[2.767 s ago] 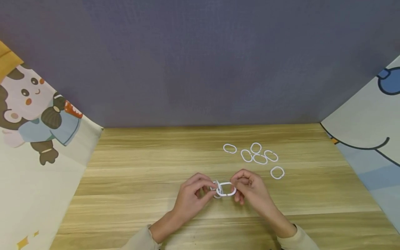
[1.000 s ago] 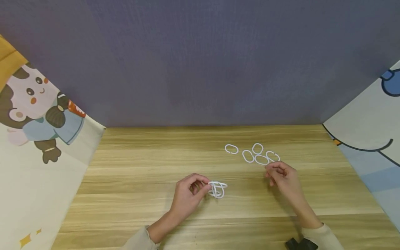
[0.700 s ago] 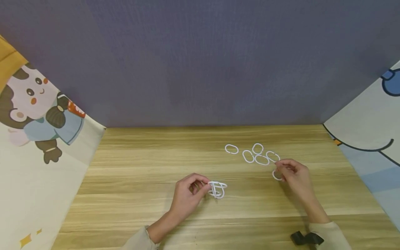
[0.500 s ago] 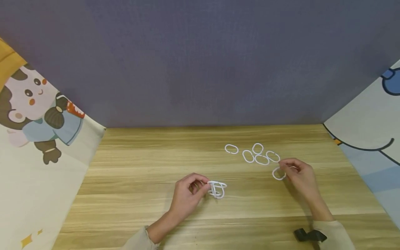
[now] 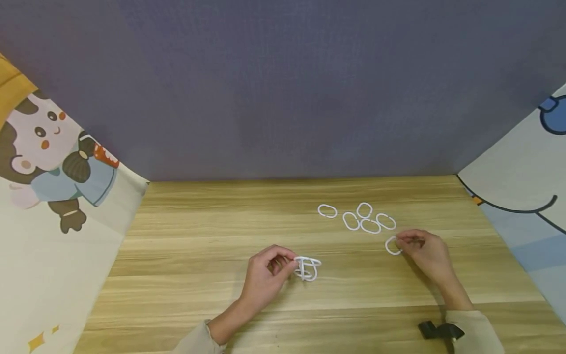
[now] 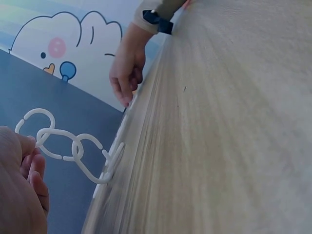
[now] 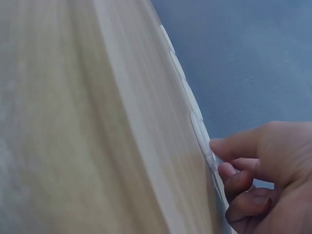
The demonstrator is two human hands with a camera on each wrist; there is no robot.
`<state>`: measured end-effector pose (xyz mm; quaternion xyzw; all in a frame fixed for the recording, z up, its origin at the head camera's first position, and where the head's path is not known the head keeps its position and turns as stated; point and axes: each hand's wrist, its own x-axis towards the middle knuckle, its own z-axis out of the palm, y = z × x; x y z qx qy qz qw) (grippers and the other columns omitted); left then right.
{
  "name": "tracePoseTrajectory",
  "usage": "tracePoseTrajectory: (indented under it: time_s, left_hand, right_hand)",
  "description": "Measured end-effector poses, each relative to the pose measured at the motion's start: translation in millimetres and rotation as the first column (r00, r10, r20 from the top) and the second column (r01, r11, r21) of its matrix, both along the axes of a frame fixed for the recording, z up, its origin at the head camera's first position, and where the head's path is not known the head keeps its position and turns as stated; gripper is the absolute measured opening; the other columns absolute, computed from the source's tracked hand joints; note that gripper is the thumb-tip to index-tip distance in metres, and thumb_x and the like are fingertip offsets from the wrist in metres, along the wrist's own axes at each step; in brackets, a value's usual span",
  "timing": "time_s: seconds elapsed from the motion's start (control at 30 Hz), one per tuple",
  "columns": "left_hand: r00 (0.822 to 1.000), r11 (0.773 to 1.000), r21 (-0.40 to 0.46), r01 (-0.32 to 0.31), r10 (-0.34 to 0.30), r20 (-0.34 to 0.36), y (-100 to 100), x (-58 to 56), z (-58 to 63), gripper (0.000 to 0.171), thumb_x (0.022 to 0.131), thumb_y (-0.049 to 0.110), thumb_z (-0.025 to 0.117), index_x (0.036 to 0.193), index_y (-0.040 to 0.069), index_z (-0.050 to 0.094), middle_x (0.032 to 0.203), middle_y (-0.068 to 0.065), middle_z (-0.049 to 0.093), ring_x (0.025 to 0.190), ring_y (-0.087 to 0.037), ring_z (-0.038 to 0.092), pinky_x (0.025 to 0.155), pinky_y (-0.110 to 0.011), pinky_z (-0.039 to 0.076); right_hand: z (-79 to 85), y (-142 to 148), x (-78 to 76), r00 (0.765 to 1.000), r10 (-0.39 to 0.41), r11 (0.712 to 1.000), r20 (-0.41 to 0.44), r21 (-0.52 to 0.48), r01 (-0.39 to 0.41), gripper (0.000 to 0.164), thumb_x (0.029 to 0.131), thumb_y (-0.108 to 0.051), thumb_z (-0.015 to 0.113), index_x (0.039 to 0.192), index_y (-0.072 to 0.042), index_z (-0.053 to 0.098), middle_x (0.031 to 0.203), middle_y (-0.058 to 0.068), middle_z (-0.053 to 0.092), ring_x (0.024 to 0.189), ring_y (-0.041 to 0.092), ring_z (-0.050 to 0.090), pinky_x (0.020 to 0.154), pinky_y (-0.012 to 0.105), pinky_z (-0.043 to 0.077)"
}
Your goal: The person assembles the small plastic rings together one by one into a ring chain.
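Note:
My left hand [image 5: 269,273] pinches a short chain of white plastic C-shaped links [image 6: 58,130] between thumb and forefinger. In the left wrist view the links hang interlocked, and the lowest reaches down by the table. To the right, my right hand [image 5: 424,253] has its thumb and fingertips at the right edge of a loose white link [image 5: 386,246], which lies flat and is partly covered by the fingers. The right wrist view shows a gap between thumb and fingers beside the row of links.
Several more loose white links [image 5: 370,232] lie on the wooden table [image 5: 212,221] beyond the hands, one of them a little apart to the left. A dark grey panel [image 5: 283,98] stands behind the table, with cartoon-printed walls [image 5: 40,255] at both sides. A black strap [image 5: 442,331] is at the right cuff.
Earlier both hands were at the chain; my right hand then let go and moved right to the loose link, lately shifting slightly further right. My left hand has stayed at the chain.

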<state>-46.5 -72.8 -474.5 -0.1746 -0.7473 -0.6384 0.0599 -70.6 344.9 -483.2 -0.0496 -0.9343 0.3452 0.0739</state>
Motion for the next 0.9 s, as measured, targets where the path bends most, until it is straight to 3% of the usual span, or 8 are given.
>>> tracePoseTrajectory:
  time_s: [0.17, 0.37, 0.5, 0.7, 0.9]
  left_hand:
    - [1.000, 1.000, 0.002, 0.000, 0.000, 0.008, -0.1, 0.6, 0.8, 0.012, 0.093, 0.004, 0.088, 0.100, 0.009, 0.080, 0.088, -0.001, 0.075, 0.072, -0.004, 0.058, 0.059, -0.019, 0.048]
    - [1.000, 1.000, 0.009, 0.001, -0.001, -0.003, 0.3, 0.3, -1.5, 0.013, 0.092, 0.002, 0.088, 0.100, 0.009, 0.080, 0.088, -0.001, 0.075, 0.072, -0.004, 0.059, 0.059, -0.019, 0.048]
    - [1.000, 1.000, 0.013, 0.005, -0.005, -0.004, 0.2, 0.0, -2.6, 0.013, 0.092, 0.003, 0.088, 0.101, 0.009, 0.080, 0.088, -0.002, 0.075, 0.073, -0.004, 0.059, 0.059, -0.019, 0.048]
    - [1.000, 1.000, 0.010, 0.007, -0.008, 0.012, 0.6, 0.4, -2.3, 0.013, 0.092, 0.002, 0.088, 0.101, 0.008, 0.080, 0.089, -0.001, 0.076, 0.072, -0.004, 0.059, 0.059, -0.019, 0.048]
    - [1.000, 1.000, 0.006, 0.005, -0.005, 0.004, 1.7, 0.6, -2.8, 0.014, 0.092, 0.002, 0.088, 0.101, 0.008, 0.080, 0.089, -0.002, 0.076, 0.073, -0.004, 0.060, 0.059, -0.020, 0.050]
  right_hand:
    - [-3.3, 4.0, 0.6, 0.999, 0.024, 0.997, 0.025, 0.075, -0.026, 0.011, 0.097, -0.014, 0.086, 0.102, -0.005, 0.081, 0.090, 0.005, 0.076, 0.074, 0.001, 0.055, 0.065, 0.023, 0.045]
    - [-4.2, 6.2, 0.6, 0.997, 0.022, 1.000, 0.068, 0.010, -0.023, 0.026, 0.100, -0.015, 0.083, 0.114, 0.002, 0.070, 0.094, 0.008, 0.070, 0.074, 0.002, 0.055, 0.065, 0.022, 0.047]
    - [-3.7, 4.8, -0.1, 0.998, 0.025, 1.000, 0.054, 0.011, -0.026, 0.025, 0.100, -0.013, 0.083, 0.118, 0.002, 0.072, 0.092, 0.007, 0.068, 0.073, 0.002, 0.055, 0.064, 0.023, 0.047]
    - [-3.7, 1.7, -3.8, 0.999, 0.037, 0.997, 0.012, 0.068, -0.038, 0.018, 0.098, -0.015, 0.086, 0.110, -0.004, 0.079, 0.087, 0.003, 0.068, 0.073, 0.001, 0.055, 0.064, 0.024, 0.045]
    - [-1.5, 0.9, -4.9, 0.997, 0.064, 0.994, 0.044, 0.084, -0.067, 0.012, 0.098, -0.016, 0.086, 0.099, -0.006, 0.079, 0.081, 0.000, 0.071, 0.070, 0.004, 0.055, 0.063, 0.025, 0.045]
